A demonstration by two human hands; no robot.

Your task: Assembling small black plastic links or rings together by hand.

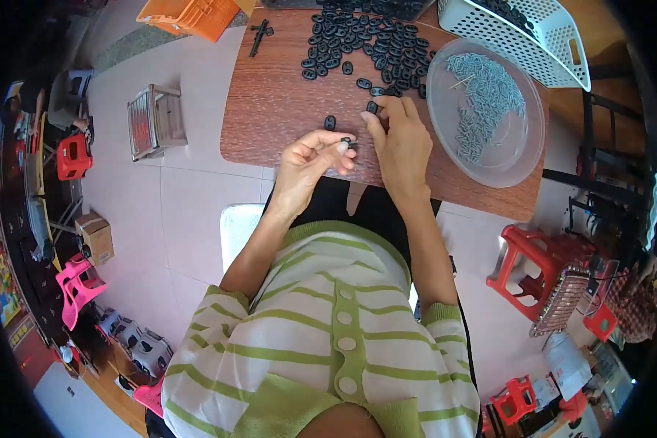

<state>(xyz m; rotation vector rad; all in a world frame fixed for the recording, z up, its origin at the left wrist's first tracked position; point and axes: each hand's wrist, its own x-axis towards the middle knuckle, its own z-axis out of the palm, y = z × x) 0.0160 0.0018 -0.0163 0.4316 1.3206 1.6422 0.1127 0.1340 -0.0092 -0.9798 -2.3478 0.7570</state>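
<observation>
My left hand is over the table's front part, thumb and fingers pinched on a small black piece with a thin pale bit sticking out of it. To its right, my right hand has thumb and forefinger closed on a black oval piece. A single black two-hole oval piece lies just beyond my left fingers. Farther back spreads a loose pile of the same black oval pieces. Beside my right hand stands a round clear plastic tub with many small grey metal pieces, too fine to name surely.
The brown wooden table carries a black tool-like object at its back left. A white perforated basket with black pieces stands back right. An orange crate, a small wooden stool and a red stool are around the table.
</observation>
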